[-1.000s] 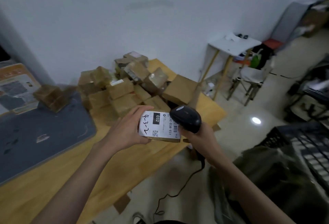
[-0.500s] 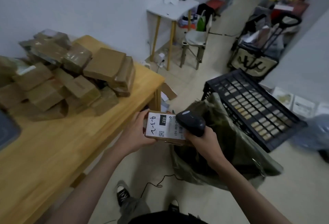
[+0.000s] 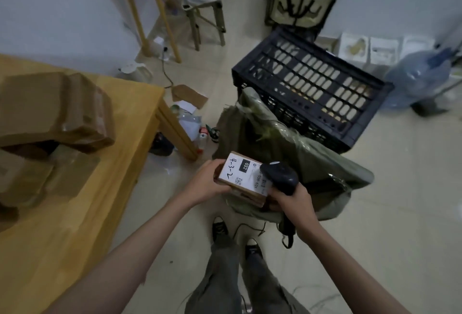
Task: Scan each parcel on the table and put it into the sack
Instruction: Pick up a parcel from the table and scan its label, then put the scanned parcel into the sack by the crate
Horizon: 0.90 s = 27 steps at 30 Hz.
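Observation:
A small brown parcel (image 3: 241, 176) with a white label reading "4-3-2" and "032" is gripped by my left hand (image 3: 206, 182) at its left end. My right hand (image 3: 293, 201) holds a black barcode scanner (image 3: 280, 176) whose head lies over the label's right end. Both are held over the mouth of a green sack (image 3: 312, 161) slumped on the floor. Several taped brown parcels (image 3: 55, 111) lie stacked on the wooden table (image 3: 82, 213) at the left.
A black plastic crate (image 3: 312, 88) stands right behind the sack. Litter and bottles lie on the floor by the table leg (image 3: 177, 133). A stool, a white side table's legs, a trolley bag and a water jug stand further back. My feet are below the sack.
The view has swung right and down from the table to the sack and floor. The parcel and scanner have moved together from over the table's edge to above the sack.

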Available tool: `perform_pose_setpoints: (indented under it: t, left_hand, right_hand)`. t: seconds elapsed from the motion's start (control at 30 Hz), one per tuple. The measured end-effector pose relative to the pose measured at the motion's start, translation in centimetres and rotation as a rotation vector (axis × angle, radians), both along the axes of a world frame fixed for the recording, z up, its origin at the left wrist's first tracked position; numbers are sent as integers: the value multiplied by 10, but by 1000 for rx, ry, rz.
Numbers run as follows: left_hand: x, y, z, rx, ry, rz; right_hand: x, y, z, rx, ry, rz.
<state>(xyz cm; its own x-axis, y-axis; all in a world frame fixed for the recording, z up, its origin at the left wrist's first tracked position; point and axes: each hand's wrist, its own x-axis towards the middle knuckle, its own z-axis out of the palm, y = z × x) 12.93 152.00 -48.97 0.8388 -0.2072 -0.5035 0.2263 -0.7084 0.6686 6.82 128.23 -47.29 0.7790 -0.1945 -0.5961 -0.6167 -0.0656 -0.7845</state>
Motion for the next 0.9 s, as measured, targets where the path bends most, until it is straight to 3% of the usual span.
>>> perform_pose_setpoints:
  t: [0.2,0.5,0.9]
  left_hand:
    - [82,-38,-71,42,18,-264]
    - [168,-68,-180,268,194,-568]
    - [218,-2,-225,806,135,-690]
  right_hand:
    - [28,-12,-64,28,66,-171]
    - [71,1,-165,74,238,-155]
    - [185,67,-232,155,357,-46]
